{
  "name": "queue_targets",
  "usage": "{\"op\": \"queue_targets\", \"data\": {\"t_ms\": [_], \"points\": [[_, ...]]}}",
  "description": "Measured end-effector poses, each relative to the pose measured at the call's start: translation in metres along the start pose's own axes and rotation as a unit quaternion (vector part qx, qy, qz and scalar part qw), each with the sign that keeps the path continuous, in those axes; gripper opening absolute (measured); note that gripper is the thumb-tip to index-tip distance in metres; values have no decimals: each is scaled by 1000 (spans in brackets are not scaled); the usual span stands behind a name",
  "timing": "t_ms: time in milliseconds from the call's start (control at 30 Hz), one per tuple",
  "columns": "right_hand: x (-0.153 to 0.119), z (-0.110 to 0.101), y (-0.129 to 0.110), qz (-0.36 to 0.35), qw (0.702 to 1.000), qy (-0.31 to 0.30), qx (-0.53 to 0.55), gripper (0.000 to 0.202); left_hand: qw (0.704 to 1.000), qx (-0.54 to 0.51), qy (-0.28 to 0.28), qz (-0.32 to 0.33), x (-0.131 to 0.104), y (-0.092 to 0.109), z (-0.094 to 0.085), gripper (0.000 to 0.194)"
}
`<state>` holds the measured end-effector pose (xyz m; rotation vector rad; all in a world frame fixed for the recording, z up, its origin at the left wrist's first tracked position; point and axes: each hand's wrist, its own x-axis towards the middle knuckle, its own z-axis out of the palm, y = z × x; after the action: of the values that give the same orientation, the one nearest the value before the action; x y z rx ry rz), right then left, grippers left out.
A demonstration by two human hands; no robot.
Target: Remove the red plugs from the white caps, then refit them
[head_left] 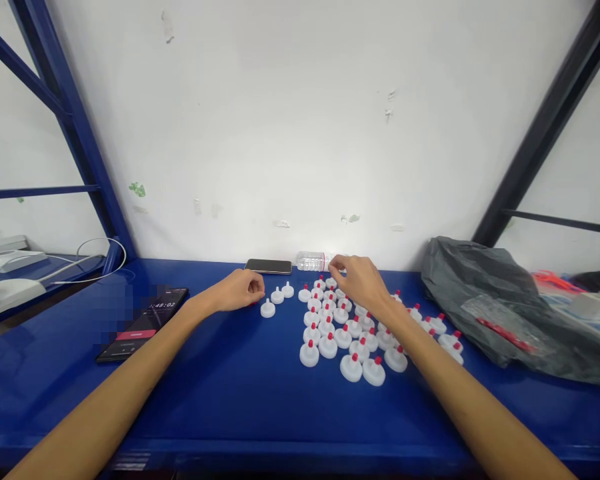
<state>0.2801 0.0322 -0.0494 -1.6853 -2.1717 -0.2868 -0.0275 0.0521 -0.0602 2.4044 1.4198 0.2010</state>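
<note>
My left hand is low over the table with its fingers curled together. A bit of red shows beneath its fingertips, but whether they hold anything is hidden. Just right of it stand three white nozzle caps with bare tips. Over the far side of a large group of white nozzle caps with red tips, my right hand has its thumb and fingers bent into a pinch. I cannot make out what, if anything, is in that pinch. My right forearm hides part of the group.
Against the wall lie a dark phone and a clear plastic bottle. A larger phone showing a timer lies at left. A dark grey plastic bag with red pieces in a clear bag covers the right side of the blue table.
</note>
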Motion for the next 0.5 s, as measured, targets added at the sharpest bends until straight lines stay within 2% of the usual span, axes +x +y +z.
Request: {"op": "queue_targets", "data": {"t_ms": [133,300,500], "points": [[0,2,1,-6,1000,9,9,29,1000,1,5,-3,-2,-1,-5,29],[0,4,1,-17,1000,12,20,28,999,23,-22,-8,-5,-11,-13,27],[-1,5,-1,-27,999,12,29,28,999,38,-26,-14,1,-16,-4,29]]}}
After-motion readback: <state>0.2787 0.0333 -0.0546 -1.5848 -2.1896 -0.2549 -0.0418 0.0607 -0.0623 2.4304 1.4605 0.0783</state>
